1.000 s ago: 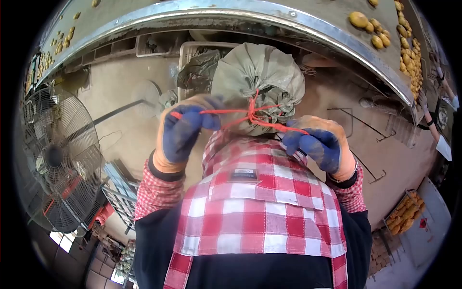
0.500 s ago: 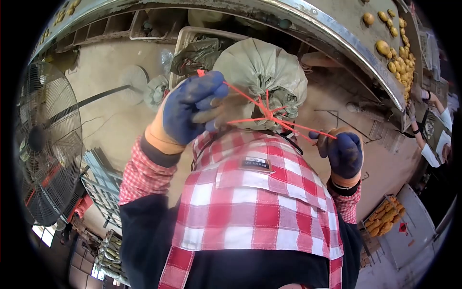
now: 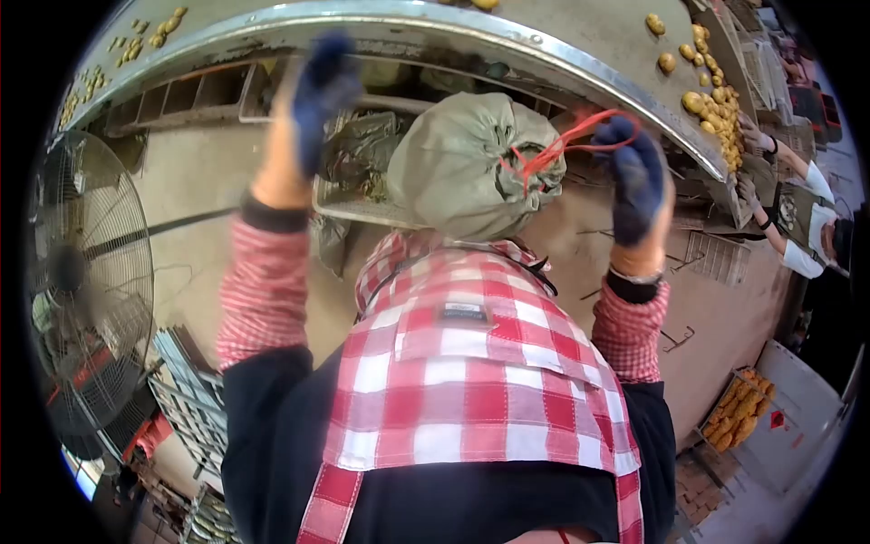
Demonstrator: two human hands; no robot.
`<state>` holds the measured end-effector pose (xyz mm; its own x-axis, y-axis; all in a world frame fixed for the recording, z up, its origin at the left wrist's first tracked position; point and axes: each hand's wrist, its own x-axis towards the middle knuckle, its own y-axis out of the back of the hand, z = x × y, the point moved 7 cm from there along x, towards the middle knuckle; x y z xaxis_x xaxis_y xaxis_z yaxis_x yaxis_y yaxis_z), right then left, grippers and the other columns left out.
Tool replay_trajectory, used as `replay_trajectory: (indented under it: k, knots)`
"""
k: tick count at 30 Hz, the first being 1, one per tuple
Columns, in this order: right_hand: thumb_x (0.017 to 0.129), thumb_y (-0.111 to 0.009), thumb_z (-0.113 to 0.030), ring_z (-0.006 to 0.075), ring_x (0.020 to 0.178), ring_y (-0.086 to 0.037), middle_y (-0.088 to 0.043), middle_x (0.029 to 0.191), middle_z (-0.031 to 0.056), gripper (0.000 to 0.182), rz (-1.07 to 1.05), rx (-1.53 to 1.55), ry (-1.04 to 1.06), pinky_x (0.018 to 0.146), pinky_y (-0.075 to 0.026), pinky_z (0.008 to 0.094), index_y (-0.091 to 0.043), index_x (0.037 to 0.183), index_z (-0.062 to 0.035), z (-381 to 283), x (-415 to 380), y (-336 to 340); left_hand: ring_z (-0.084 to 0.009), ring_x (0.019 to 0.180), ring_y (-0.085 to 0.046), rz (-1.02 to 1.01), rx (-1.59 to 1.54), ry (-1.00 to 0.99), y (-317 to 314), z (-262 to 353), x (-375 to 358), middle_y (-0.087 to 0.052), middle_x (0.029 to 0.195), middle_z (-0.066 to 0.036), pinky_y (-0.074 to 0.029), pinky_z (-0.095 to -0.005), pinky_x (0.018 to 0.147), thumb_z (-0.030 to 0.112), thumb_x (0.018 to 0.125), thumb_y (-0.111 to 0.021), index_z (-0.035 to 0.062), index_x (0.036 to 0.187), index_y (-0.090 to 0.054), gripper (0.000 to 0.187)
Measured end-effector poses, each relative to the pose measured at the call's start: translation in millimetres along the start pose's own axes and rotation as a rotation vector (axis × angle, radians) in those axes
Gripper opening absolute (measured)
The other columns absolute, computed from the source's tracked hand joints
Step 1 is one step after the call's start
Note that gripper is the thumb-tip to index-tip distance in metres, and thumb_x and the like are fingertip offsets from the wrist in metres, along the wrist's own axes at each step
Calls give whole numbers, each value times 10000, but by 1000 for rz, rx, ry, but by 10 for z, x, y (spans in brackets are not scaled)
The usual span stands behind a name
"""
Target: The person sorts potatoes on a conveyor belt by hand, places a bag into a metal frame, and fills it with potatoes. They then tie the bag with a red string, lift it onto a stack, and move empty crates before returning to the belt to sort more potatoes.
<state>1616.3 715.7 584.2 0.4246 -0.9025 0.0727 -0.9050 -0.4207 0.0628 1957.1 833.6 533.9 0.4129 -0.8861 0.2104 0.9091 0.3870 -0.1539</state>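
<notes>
A full grey-green sack point(image 3: 453, 168) stands against the front of my checked apron. Its gathered mouth is bound with red string point(image 3: 541, 156). On the right, my right hand point(image 3: 633, 181), in a blue-and-orange glove, is closed on the loose ends of the string and holds them up to the right of the sack. My left hand point(image 3: 323, 95), in the same kind of glove, is raised at the upper left near the metal edge, away from the string. Motion smears its fingers, so their pose is unclear.
A long metal-edged table point(image 3: 535, 41) curves across the top, with potatoes point(image 3: 716, 113) piled at its right. A co-worker point(image 3: 811, 218) reaches toward them. A large fan point(image 3: 91, 281) stands at left. Behind the sack sits a crate point(image 3: 362, 210) with dark bags.
My left hand has let go of the string and moved up and left. My right hand has risen with the string ends. The sack's mouth now tips to the right.
</notes>
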Motion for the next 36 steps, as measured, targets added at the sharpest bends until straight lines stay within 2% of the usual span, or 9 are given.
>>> replay_trajectory:
  k: [7, 9, 12, 15, 19, 22, 26, 29, 36]
  knots:
    - [885, -605, 66, 181, 1162, -586, -559, 1344, 107, 724, -63, 303, -92, 993, -487, 289, -319, 1540, -52, 541, -147, -323, -409, 1147, -544, -211, 757, -195, -1418, -317, -443, -579, 1226, -196, -467, -443, 984, 160, 788, -775, 83, 1343, -553, 603]
    - [878, -601, 84, 183, 1166, -583, -546, 1362, 85, 726, -227, -303, 248, 955, -502, 298, -329, 1535, -61, 240, -264, -632, -426, 1082, -556, -180, 872, -230, -1459, -430, -345, -573, 1188, -206, -485, -463, 922, 143, 774, -737, 108, 1340, -557, 596]
    - [859, -681, -13, 191, 938, -673, -682, 1109, 130, 578, -343, -857, 272, 838, -534, 315, -513, 1409, -74, 641, -320, -341, -395, 1028, -597, -184, 966, -106, -1107, -374, -224, -583, 1149, -164, -504, -447, 873, 89, 783, -681, 152, 1303, -582, 534]
    - [921, -606, -45, 320, 938, -685, -704, 1056, 176, 284, -411, -659, 133, 833, -540, 383, -671, 1198, -54, 113, -486, -152, -384, 1053, -606, -164, 1066, -142, -695, -224, -280, -596, 1150, -139, -510, -439, 868, 48, 775, -654, 171, 1257, -618, 499]
    - [927, -598, 18, 195, 921, -689, -717, 1036, 121, 230, -98, -856, -27, 834, -535, 303, -699, 1127, -32, -101, -512, 1004, -331, 1037, -645, 74, 975, -139, -70, -60, -304, -642, 1167, -105, -531, -391, 853, 12, 775, -628, 136, 1228, -640, 471]
    - [933, -579, 35, 179, 932, -687, -725, 1021, 112, 238, 98, -682, 182, 850, -529, 284, -702, 1127, -28, -359, -430, 820, -327, 1040, -648, 134, 886, -282, 51, 117, -306, -640, 1193, -103, -537, -385, 844, -33, 775, -585, 140, 1232, -642, 491]
    - [838, -690, -91, 322, 1050, -638, -685, 1116, 139, 352, -249, -872, 559, 945, -508, 425, -677, 1189, -79, -285, -250, -788, -329, 1094, -645, 108, 999, -332, -41, 175, -286, -631, 1215, -133, -529, -374, 904, -128, 754, -547, 105, 1271, -633, 573]
    - [926, -580, -250, 284, 1091, -596, -678, 1116, 97, 430, -547, -1218, 492, 978, -445, 424, -575, 1338, -129, 325, -232, -1752, -343, 1105, -637, 60, 1028, -311, 13, 147, -294, -630, 1210, -140, -527, -375, 912, -130, 748, -548, 95, 1255, -637, 562]
    - [842, -652, -97, 278, 939, -620, -698, 894, 55, 297, -723, -1088, 451, 1070, -391, 500, -714, 1127, -152, -439, -594, -1080, -185, 1033, -662, 422, 285, -56, 1035, -542, -278, -693, 1154, -113, -508, -287, 917, -143, 846, -498, -27, 1259, -628, 448]
